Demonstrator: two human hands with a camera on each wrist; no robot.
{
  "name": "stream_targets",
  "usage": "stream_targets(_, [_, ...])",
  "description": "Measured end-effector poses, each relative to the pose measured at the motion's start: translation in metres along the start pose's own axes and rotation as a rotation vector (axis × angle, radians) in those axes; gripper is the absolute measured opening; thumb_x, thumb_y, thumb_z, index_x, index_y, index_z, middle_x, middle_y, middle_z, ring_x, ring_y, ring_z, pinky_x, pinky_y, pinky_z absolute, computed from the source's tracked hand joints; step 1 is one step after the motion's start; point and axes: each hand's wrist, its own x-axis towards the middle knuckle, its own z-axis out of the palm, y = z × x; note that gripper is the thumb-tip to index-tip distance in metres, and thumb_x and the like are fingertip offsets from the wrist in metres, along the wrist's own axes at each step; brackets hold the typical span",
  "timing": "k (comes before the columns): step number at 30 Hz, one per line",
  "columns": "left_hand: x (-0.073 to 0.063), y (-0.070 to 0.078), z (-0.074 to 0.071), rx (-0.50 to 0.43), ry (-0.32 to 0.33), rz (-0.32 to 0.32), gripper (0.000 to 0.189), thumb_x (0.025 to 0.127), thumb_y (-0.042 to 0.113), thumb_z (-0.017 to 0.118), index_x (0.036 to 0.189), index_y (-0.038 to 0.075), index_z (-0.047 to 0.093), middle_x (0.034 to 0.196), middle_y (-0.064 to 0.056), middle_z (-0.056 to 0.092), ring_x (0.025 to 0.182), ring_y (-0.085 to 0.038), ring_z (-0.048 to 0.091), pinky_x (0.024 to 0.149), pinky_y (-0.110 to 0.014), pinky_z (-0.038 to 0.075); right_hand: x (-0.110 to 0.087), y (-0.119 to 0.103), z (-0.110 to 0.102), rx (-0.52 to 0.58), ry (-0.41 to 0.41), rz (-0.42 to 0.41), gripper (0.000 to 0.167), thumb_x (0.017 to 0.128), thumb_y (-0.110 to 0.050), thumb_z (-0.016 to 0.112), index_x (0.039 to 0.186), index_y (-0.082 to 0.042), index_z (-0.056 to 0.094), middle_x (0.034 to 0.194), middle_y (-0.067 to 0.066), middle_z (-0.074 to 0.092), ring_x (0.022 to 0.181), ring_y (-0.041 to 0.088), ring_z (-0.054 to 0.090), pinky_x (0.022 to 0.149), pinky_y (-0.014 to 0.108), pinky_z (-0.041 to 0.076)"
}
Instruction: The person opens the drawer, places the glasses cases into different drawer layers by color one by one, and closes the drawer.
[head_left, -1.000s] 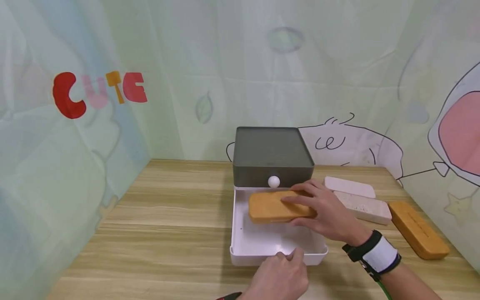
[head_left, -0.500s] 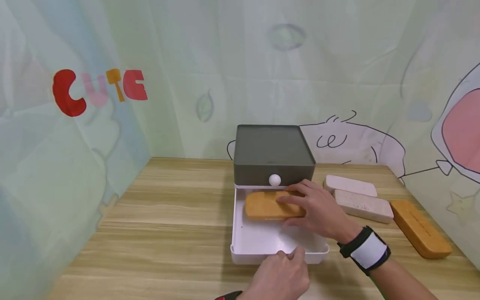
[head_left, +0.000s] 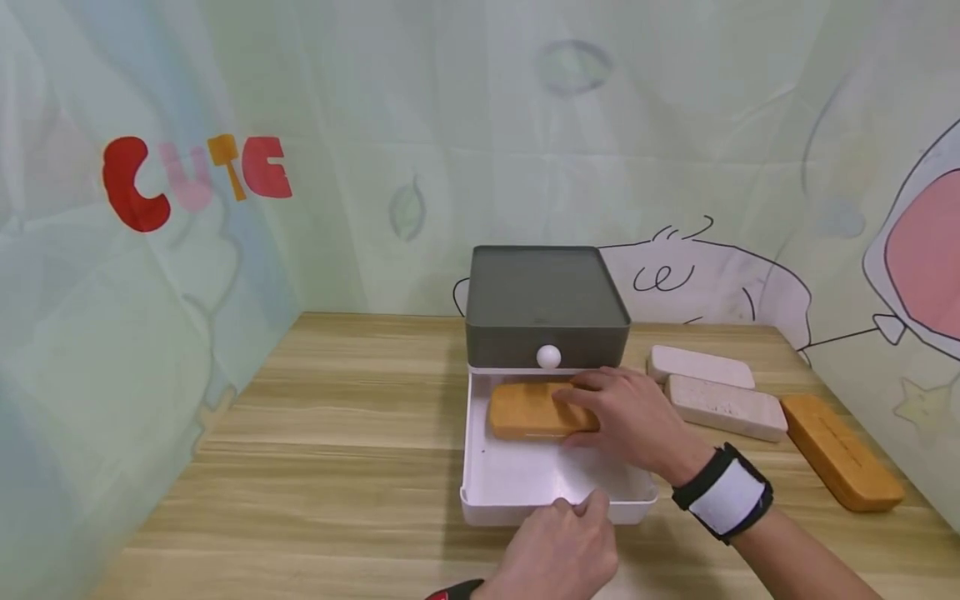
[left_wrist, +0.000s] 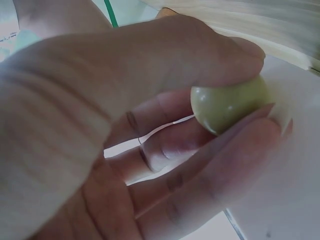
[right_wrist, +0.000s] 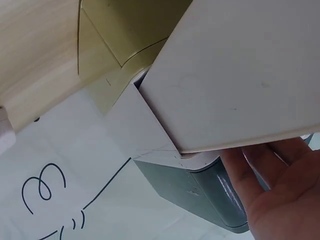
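Observation:
An orange rounded block (head_left: pixel 521 410) lies crosswise at the back of a pulled-out white drawer (head_left: pixel 517 492). My right hand (head_left: pixel 637 421) grips its right end, fingers over the top and thumb at the near side. The far fingers are partly hidden. Below the drawer front, my left hand (head_left: pixel 558 546) is curled at its middle. In the left wrist view thumb and fingers pinch a round knob (left_wrist: pixel 227 102). Just behind the block stands the dark grey upper drawer (head_left: pixel 517 346), closed, with a white knob (head_left: pixel 549 357). In the right wrist view my right hand (right_wrist: pixel 285 190) touches a pale surface's edge.
Two whitish blocks (head_left: pixel 697 367) lie side by side right of the drawer. A second orange block (head_left: pixel 840 454) lies slanted near the table's right edge. The wooden table (head_left: pixel 352 442) meets a printed cloth wall (head_left: pixel 375 167) at the back and sides.
The right hand has moved the orange block slightly left and down into the back of the drawer, where it now lies flatter. The left hand has stayed at the drawer front.

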Motion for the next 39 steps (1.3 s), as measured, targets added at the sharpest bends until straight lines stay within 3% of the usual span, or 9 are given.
stream_targets(4, [-0.001, 0.0, 0.0, 0.01, 0.035, -0.009, 0.01, 0.086, 0.031, 0.067, 0.078, 0.029, 0.072, 0.074, 0.009, 0.048, 0.046, -0.004, 0.043, 0.039, -0.017, 0.033, 0.003, 0.0, 0.001, -0.051, -0.014, -0.008, 0.055, 0.068, -0.05, 0.091, 0.115, -0.023, 0.078, 0.109, 0.003, 0.077, 0.084, 0.018, 0.071, 0.069, 0.034, 0.056])
stream_targets(10, [-0.001, -0.001, 0.0, 0.003, 0.037, 0.004, 0.011, 0.087, 0.031, 0.067, 0.077, 0.028, 0.071, 0.073, 0.009, 0.047, 0.045, -0.004, 0.042, 0.038, -0.017, 0.033, 0.005, -0.001, 0.001, -0.108, -0.043, -0.014, 0.051, 0.071, -0.049, 0.089, 0.115, -0.024, 0.078, 0.099, -0.004, 0.072, 0.062, 0.009, 0.051, 0.051, 0.021, 0.037])
stream_targets(15, [-0.001, -0.002, -0.001, 0.004, 0.026, 0.013, 0.012, 0.087, 0.03, 0.067, 0.077, 0.028, 0.071, 0.073, 0.009, 0.047, 0.046, -0.004, 0.042, 0.039, -0.017, 0.032, 0.002, -0.002, -0.001, -0.086, -0.02, -0.033, 0.04, 0.073, -0.041, 0.09, 0.107, -0.021, 0.078, 0.094, -0.008, 0.069, 0.061, 0.008, 0.053, 0.05, 0.023, 0.042])
stream_targets(21, [0.0, -0.002, -0.001, -0.002, 0.017, 0.026, 0.011, 0.088, 0.03, 0.067, 0.078, 0.027, 0.072, 0.073, 0.009, 0.048, 0.047, -0.005, 0.041, 0.04, -0.018, 0.033, 0.0, -0.003, -0.003, -0.064, -0.026, -0.02, 0.031, 0.077, -0.032, 0.088, 0.104, -0.018, 0.081, 0.105, 0.0, 0.078, 0.076, 0.017, 0.073, 0.059, 0.03, 0.056])
stream_targets(24, [-0.001, -0.001, 0.0, 0.011, 0.035, 0.021, 0.011, 0.087, 0.03, 0.067, 0.078, 0.028, 0.072, 0.073, 0.009, 0.048, 0.047, -0.004, 0.041, 0.039, -0.018, 0.033, 0.002, -0.003, -0.004, -0.075, -0.041, -0.014, 0.029, 0.079, -0.032, 0.086, 0.103, -0.017, 0.081, 0.106, 0.002, 0.079, 0.078, 0.018, 0.073, 0.059, 0.03, 0.056])
stream_targets(31, [-0.001, 0.0, 0.002, 0.01, 0.057, 0.012, 0.012, 0.086, 0.03, 0.067, 0.075, 0.028, 0.071, 0.074, 0.009, 0.048, 0.046, -0.004, 0.042, 0.039, -0.018, 0.033, 0.006, -0.001, 0.0, -0.108, -0.031, -0.022, 0.025, 0.08, -0.034, 0.086, 0.094, -0.016, 0.076, 0.089, -0.004, 0.076, 0.055, 0.008, 0.05, 0.048, 0.023, 0.042])
stream_targets(36, [-0.001, -0.002, 0.0, 0.01, 0.041, 0.022, 0.011, 0.087, 0.03, 0.067, 0.077, 0.028, 0.072, 0.073, 0.009, 0.048, 0.047, -0.004, 0.041, 0.039, -0.018, 0.032, 0.009, 0.002, 0.002, -0.149, -0.013, -0.034, 0.027, 0.081, -0.032, 0.086, 0.087, -0.016, 0.065, 0.075, -0.007, 0.06, 0.052, 0.01, 0.041, 0.046, 0.026, 0.04])
stream_targets(39, [-0.001, -0.002, 0.0, 0.005, 0.039, 0.023, 0.011, 0.087, 0.03, 0.067, 0.078, 0.028, 0.072, 0.072, 0.009, 0.048, 0.047, -0.004, 0.041, 0.038, -0.018, 0.032, 0.011, 0.003, 0.003, -0.14, -0.024, -0.025, 0.026, 0.082, -0.031, 0.085, 0.088, -0.015, 0.065, 0.074, -0.006, 0.056, 0.052, 0.009, 0.04, 0.046, 0.025, 0.04])
